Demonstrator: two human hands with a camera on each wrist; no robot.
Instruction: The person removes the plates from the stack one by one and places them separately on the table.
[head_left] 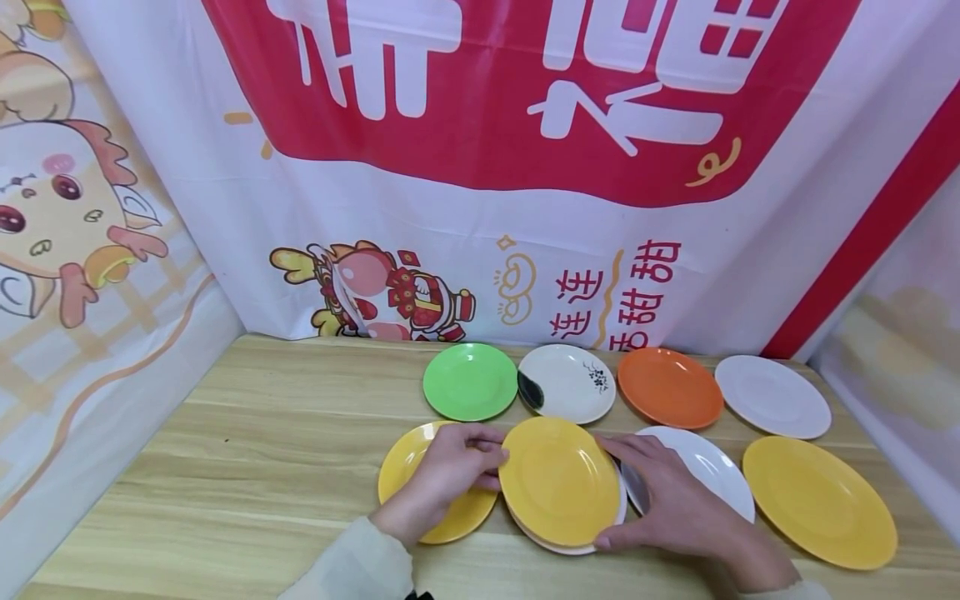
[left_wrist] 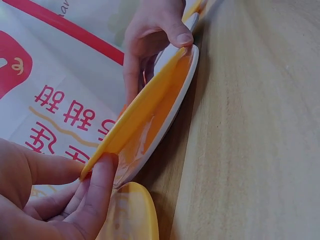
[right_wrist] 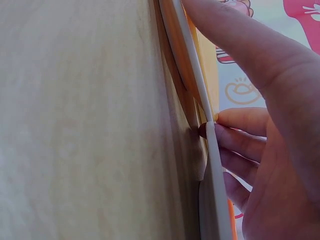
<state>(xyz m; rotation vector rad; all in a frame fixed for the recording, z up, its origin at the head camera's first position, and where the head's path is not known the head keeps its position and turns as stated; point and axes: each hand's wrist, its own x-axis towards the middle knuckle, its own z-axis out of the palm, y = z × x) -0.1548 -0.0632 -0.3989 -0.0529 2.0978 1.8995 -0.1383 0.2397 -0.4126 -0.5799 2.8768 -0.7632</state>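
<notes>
A round yellow plate is held tilted over a white plate, whose rim shows below it. My left hand pinches the yellow plate's left edge between thumb and fingers, and in the left wrist view that edge stands raised off the white plate. On the opposite side my right hand grips the rim, thumb at the near edge and fingers at the far right. In the left wrist view the right thumb sits where the yellow and white rims meet. Beneath my left hand lies another yellow plate.
Along the back stand a green plate, a white plate with dark pattern, an orange plate and a white plate. Right of my hands are a white plate and a large yellow plate. A printed cloth hangs behind.
</notes>
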